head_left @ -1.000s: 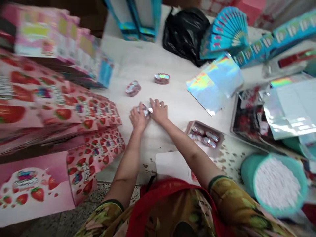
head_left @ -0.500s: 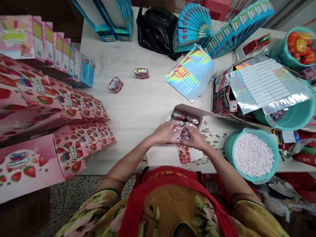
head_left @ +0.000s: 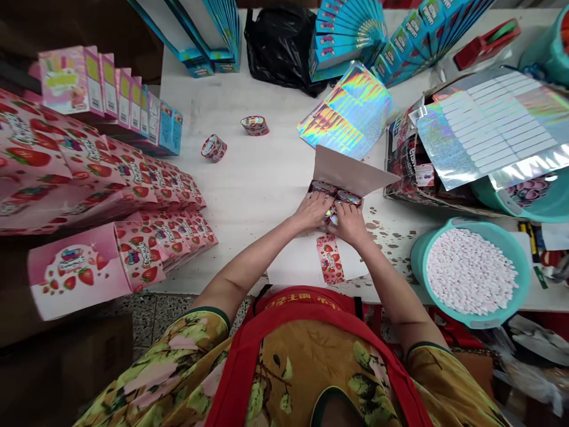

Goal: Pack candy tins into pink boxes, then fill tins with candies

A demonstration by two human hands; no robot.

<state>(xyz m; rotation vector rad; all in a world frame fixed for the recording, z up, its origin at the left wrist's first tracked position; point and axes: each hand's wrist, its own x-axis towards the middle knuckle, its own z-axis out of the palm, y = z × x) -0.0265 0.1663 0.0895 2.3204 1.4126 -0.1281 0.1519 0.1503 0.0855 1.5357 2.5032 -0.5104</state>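
An open cardboard box (head_left: 351, 172) sits at the table's near middle, its lid flap raised, with several shiny foil-topped cups (head_left: 323, 187) inside. My left hand (head_left: 313, 210) and my right hand (head_left: 349, 222) lie side by side over the box's near end, fingers curled down onto the cups. What sits under the fingers is hidden. Two loose cups lie farther out on the white table: one red (head_left: 214, 147), one with a rainbow top (head_left: 255, 125).
Stacks of pink strawberry-printed flat cartons (head_left: 89, 172) fill the left side. A teal tub of white pellets (head_left: 471, 273) stands at the right. Holographic sheets (head_left: 349, 112), a black bag (head_left: 280, 44) and blue fanned cartons (head_left: 351, 32) lie at the back.
A second ago both hands were out on the table gathering a cup. They came back to the box and now press down among the cups; the lid flap stands higher.
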